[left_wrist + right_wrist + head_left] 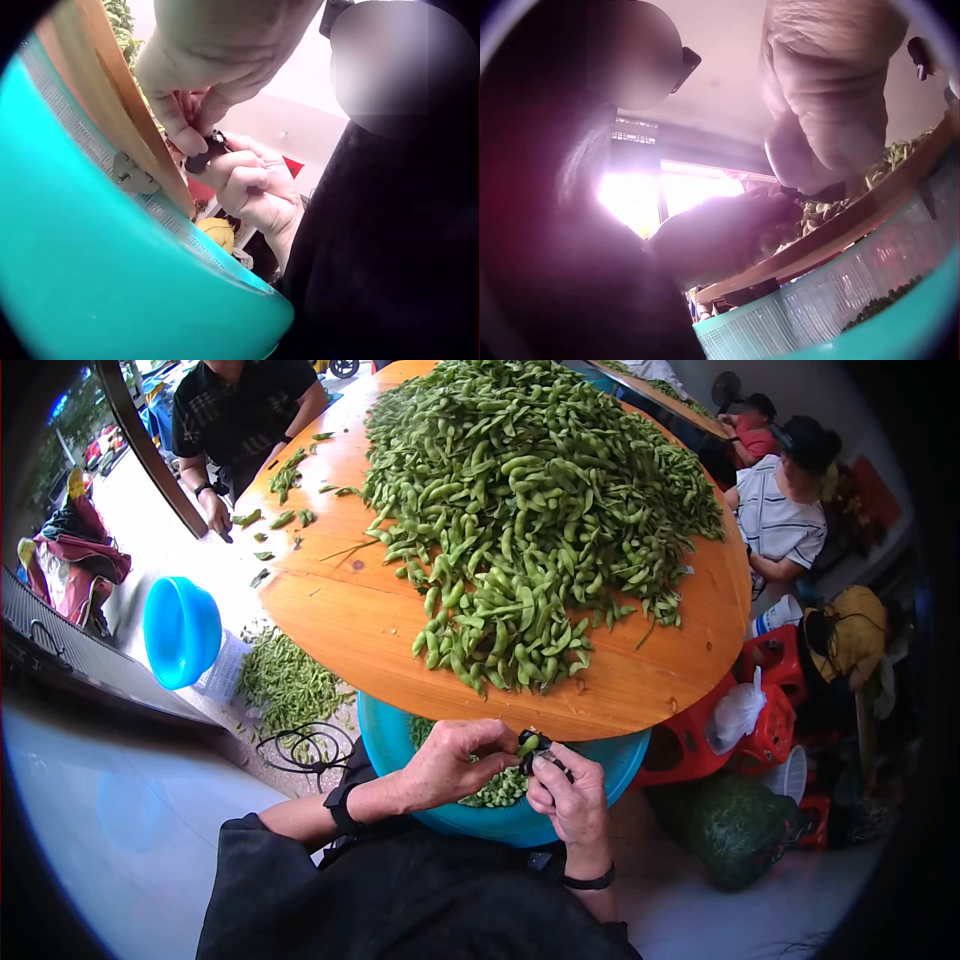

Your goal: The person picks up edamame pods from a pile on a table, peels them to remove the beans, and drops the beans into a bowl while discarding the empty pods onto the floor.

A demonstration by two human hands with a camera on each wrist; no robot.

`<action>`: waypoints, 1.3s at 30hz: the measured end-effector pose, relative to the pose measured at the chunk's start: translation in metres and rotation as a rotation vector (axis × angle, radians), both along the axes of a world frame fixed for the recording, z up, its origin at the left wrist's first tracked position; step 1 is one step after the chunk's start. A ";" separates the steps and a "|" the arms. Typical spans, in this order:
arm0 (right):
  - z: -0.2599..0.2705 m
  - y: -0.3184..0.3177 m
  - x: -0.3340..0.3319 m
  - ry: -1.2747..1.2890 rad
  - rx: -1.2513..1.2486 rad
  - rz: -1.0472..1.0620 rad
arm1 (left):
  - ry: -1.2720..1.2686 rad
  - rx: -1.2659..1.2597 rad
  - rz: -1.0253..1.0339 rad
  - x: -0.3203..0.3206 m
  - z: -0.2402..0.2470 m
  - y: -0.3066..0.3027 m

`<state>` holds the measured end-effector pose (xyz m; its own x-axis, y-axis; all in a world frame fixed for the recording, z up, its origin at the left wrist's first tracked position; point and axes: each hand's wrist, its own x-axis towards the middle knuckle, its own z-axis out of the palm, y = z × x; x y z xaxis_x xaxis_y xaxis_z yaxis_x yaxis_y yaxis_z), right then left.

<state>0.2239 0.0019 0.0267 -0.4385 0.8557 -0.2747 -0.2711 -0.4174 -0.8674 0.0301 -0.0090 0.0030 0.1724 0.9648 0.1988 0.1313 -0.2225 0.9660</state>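
Here, above our pod-filled teal plastic basin [500, 828], left hand [450, 762] pinches a green soybean pod [529, 743]; right hand [572, 800] grips a small black tool [545, 760].

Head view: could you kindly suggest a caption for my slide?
Left hand pinches a pod, right hand grips a dark tool, over a teal basin by a pod-heaped table.

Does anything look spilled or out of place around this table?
Yes. A heap of green pods lies on the floor left of the wooden table, beside a blue bowl, apart from the main pile on the tabletop. It looks spilled.
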 end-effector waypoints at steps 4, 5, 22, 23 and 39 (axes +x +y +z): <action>-0.002 -0.001 0.002 -0.061 0.056 0.012 | 0.089 0.163 0.037 0.003 0.001 -0.001; -0.003 -0.002 0.003 -0.108 0.126 0.021 | 0.089 0.162 0.036 0.002 0.002 -0.002; -0.010 -0.003 0.000 -0.526 0.677 -0.001 | -0.354 -0.428 -0.216 0.008 -0.005 -0.002; -0.013 -0.002 0.000 -0.526 0.676 0.000 | -0.151 -0.278 -0.179 0.008 -0.004 -0.002; -0.010 -0.024 -0.026 -0.936 1.062 -0.211 | -0.564 -0.536 -0.092 0.023 -0.003 -0.020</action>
<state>0.1983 -0.0218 0.0166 -0.2974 0.8605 0.4136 0.5905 0.5062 -0.6286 0.0531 -0.0288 0.0003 0.2681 0.9406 -0.2084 -0.4073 0.3067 0.8603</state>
